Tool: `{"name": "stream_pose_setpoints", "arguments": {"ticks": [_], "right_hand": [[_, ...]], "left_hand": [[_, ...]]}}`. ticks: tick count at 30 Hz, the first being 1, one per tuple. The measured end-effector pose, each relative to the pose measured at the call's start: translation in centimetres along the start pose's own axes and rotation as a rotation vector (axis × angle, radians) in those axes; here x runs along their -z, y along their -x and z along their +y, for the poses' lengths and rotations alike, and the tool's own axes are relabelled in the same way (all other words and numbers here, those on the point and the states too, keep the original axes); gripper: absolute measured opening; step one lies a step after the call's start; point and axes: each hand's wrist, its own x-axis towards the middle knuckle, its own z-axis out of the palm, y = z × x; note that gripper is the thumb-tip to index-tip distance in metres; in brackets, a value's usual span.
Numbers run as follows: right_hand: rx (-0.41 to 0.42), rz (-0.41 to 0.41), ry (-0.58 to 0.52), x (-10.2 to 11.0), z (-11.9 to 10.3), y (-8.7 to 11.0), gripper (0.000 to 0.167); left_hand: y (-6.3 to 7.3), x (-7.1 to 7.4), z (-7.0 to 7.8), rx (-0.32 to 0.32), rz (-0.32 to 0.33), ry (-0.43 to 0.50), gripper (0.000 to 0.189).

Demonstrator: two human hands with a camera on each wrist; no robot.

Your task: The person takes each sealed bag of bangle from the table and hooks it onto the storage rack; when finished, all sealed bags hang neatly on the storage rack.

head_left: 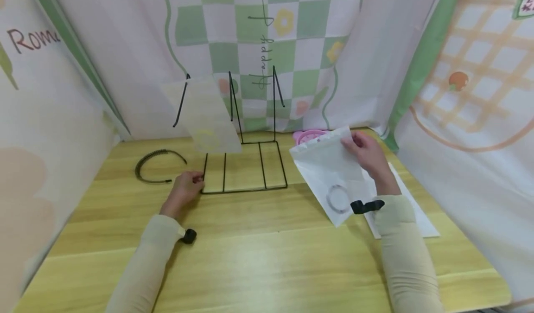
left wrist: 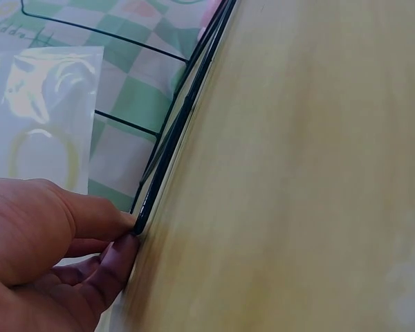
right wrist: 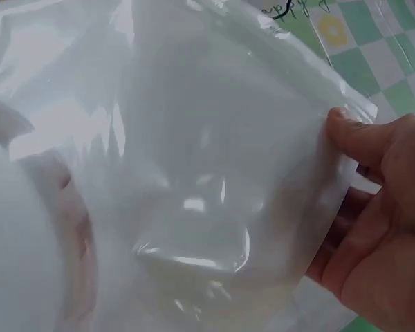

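Note:
A black wire rack (head_left: 244, 190) with upright hooks stands on the table. My left hand (head_left: 186, 188) pinches the front left corner of its base, and the left wrist view shows thumb and fingers meeting at the wire end. From the rack's left hook hangs a translucent plastic bag (head_left: 208, 113) with a yellow ring-shaped item inside. To the right of the rack, my right hand (head_left: 369, 155) grips the upper right edge of another translucent bag (head_left: 321, 164), raised and tilted. A pale ring-shaped item (head_left: 338, 199) shows through it; its exact kind is unclear.
A dark headband (head_left: 142, 164) lies left of the rack. Behind the raised bag is a partly hidden pink round object (head_left: 310, 136). White flat sheets or bags (head_left: 417, 215) lie under my right forearm. Patterned curtains (head_left: 308, 48) enclose the wooden table (head_left: 267, 266) at the back and sides.

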Motion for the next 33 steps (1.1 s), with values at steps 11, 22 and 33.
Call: {"name": "stream_pose_setpoints", "arguments": {"ticks": [11, 22, 33], "right_hand": [[0.243, 0.063, -0.434, -3.7, -5.0, 0.7, 0.014], [0.219, 0.037, -0.614, -9.0, -8.8, 1.0, 0.009], [0.28, -0.005, -0.706, -12.6, -11.3, 0.1, 0.014]], "left_hand": [[0.2, 0.0, 0.0, 0.014, -0.001, 0.005, 0.046], [0.2, -0.2, 0.3, -0.017, 0.019, -0.008, 0.045], [0.1, -0.2, 0.0, -0.046, 0.042, -0.026, 0.043]]}}
